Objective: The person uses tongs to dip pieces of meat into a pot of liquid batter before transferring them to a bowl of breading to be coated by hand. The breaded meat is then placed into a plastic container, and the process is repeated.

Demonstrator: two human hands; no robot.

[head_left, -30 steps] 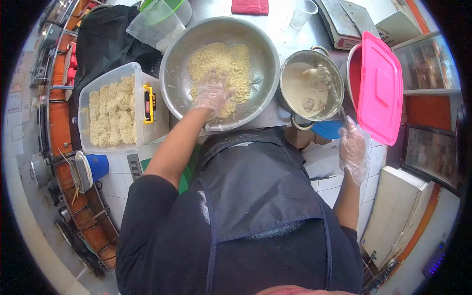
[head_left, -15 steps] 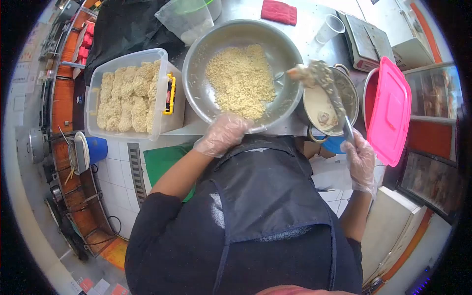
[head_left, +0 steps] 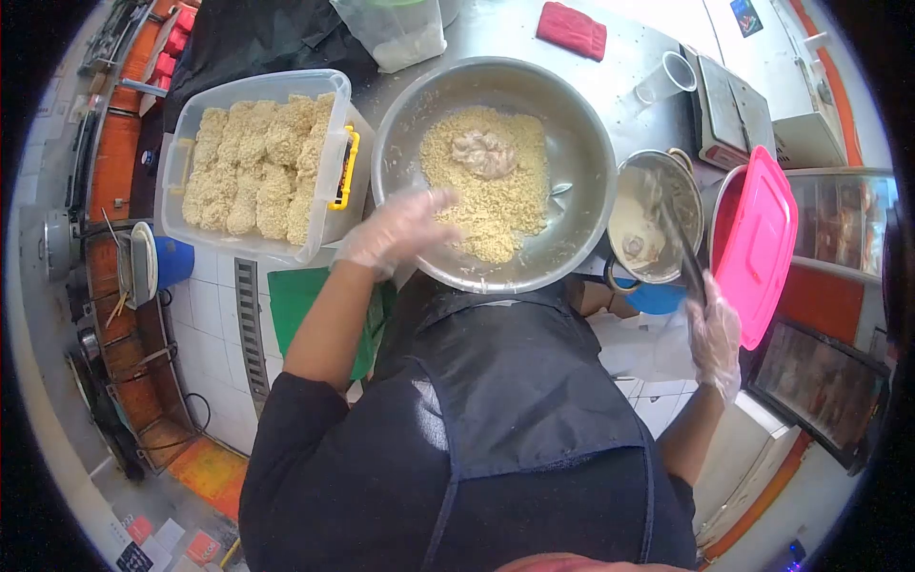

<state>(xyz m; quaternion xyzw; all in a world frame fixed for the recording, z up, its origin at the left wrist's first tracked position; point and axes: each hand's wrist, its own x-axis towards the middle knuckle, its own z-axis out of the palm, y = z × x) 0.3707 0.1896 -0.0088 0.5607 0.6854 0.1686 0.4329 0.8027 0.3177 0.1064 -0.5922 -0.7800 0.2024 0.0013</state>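
Observation:
A clump of wet, batter-coated food (head_left: pixel 483 154) rests on pale crumbs (head_left: pixel 496 224) in a wide metal bowl (head_left: pixel 589 224). My left hand (head_left: pixel 405 229), in a clear plastic glove, is open over the bowl's near-left rim, fingers reaching above the crumbs. Gloved too, my right hand (head_left: pixel 713 338) is closed around the handle of a long metal utensil (head_left: pixel 684 238). Its lower end is in or over a pot (head_left: pixel 701 205) of creamy batter (head_left: pixel 631 214); blur hides whether it is tongs or a spoon.
At left, a clear plastic tub (head_left: pixel 329 224) holds rows of crumb-coated pieces (head_left: pixel 253 162). A pink lid (head_left: pixel 762 248) leans at right. Behind are a kitchen scale (head_left: pixel 729 105), a plastic cup (head_left: pixel 665 78), a red cloth (head_left: pixel 572 30) and a clear container (head_left: pixel 396 33).
The battered clump went from the utensil onto the crumbs. My right hand lowered the utensil back to the pot. My left hand let go of the bowl rim and opened above it. The view shifted slightly.

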